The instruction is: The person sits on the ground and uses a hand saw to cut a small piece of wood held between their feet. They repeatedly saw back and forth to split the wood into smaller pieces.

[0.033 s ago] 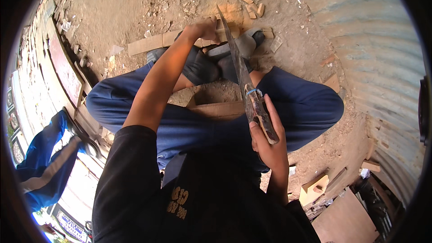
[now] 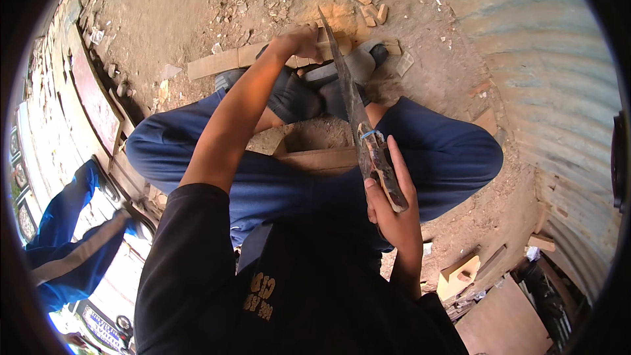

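My right hand (image 2: 396, 207) is wrapped round the worn wooden handle of a hand saw (image 2: 353, 95), its index finger stretched along the side. Blue binding circles the handle near the blade. The long blade points away from me, its tip beyond a light wooden plank (image 2: 213, 66). My left hand (image 2: 301, 43) is closed on that plank, just left of the blade; some fingers are hidden. The plank lies crosswise by my feet, and a grey shoe (image 2: 358, 66) rests against its right part. Whether the teeth touch the wood I cannot tell.
Several small wood offcuts (image 2: 371, 10) lie beside orange sawdust (image 2: 335, 16) past the plank. A wooden piece (image 2: 322, 161) is in front of my lap. Corrugated metal sheeting (image 2: 539, 59) borders the right. Another person's blue-trousered legs (image 2: 72, 243) are at the left.
The other person's legs at the left have shifted slightly to the right. My hands, the saw and the plank look practically the same.
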{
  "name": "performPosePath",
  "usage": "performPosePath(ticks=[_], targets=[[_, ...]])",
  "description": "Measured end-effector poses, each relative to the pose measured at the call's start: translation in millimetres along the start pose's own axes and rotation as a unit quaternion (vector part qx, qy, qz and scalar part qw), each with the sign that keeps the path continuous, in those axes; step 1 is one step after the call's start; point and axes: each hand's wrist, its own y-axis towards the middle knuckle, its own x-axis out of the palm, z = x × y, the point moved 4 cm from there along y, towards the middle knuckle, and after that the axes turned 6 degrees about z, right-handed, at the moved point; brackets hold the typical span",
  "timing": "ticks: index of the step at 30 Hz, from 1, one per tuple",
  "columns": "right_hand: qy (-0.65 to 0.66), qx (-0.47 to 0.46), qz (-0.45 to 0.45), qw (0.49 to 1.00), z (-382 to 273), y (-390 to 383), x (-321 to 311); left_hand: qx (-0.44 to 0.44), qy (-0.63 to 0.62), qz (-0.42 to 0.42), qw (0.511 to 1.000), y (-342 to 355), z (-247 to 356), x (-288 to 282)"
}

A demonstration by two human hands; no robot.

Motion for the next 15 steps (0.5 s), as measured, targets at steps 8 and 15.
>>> performPosePath(ticks=[8, 15], targets=[[-0.057, -0.069, 0.010, 0.996, -11.0, -27.4, 1.0, -0.062, 0.055, 0.050, 0.995, 14.3, -4.4, 9.8], [-0.066, -0.080, 0.011, 0.995, -22.5, -10.1, -6.7, -0.040, 0.032, 0.074, 0.996, 4.9, -0.3, 2.7]])
